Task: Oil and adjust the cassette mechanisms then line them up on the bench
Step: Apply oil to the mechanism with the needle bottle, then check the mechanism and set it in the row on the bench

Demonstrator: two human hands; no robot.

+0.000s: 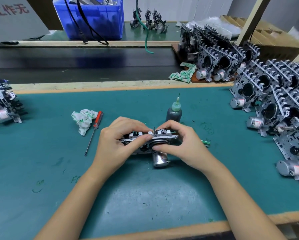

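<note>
Far left edge of the green bench mat (pixel 41 170): a short group of cassette mechanisms (pixel 2 103) standing upright, looks like the lined-up output, only a few so far. Next right, a crumpled green-print rag (pixel 83 119) with a red-handled screwdriver (pixel 94 132) lying just beside it, untouched.

Centre: the cassette mechanism in hand (pixel 148 142), held low over the mat on edge, its silver motor (pixel 160 159) hanging down toward the person. Left hand (pixel 118 142) curls round the left end, thumb along the frame edge. Right hand (pixel 181 144) curls round the right end, fingertips pinching near the flywheel. Probably the adjusting step; can't tell whether this one is oiled yet.

Just behind the hands, oil bottle (pixel 173 113) upright, needle nozzle, dark liquid filling most of it.

Right side: a big stack of mechanisms (pixel 275 108) leaning in rows, more behind on a brown board (pixel 214 61) beside another rag. Judging by that, most of the batch is left, if those are the waiting ones.

Back left, blue plastic crate (pixel 93 19), black cables draped over it; metal parts inside, can't make out what. Back right, cardboard box (pixel 266 35), contents unclear.
</note>
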